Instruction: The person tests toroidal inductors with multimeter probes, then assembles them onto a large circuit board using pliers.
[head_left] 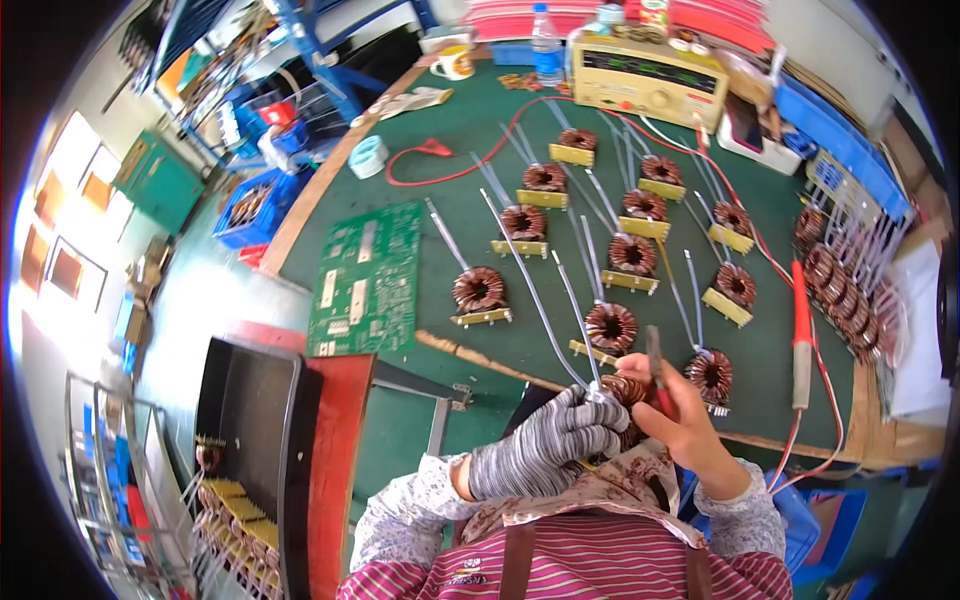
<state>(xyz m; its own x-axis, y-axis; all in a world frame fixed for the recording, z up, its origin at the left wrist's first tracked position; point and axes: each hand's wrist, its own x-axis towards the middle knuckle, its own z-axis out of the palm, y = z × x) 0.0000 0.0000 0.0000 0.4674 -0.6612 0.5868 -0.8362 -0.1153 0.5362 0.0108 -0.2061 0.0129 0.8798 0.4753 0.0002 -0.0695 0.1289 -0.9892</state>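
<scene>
My left hand (548, 446), in a grey striped glove, is closed around a copper-wound toroidal coil (626, 388) near the table's front edge. Pale sleeved leads rise from the fingers toward the upper left. My bare right hand (692, 436) grips a slim hand tool (654, 350) beside this coil; its dark end points up and some red shows by the fingers. The tool's exact kind is unclear. Just beyond my hands, one coil on a yellow base (611, 328) stands on the green mat, and another coil (710, 374) sits to the right.
Several more coils (480, 290) stand in rows on the mat. A green circuit board (366, 280) lies left. A red-handled probe (802, 335) with cables is at right, before packed coils (845, 300). A yellow instrument (650, 80) and water bottle (547, 52) stand behind. A black tray (250, 420) is lower left.
</scene>
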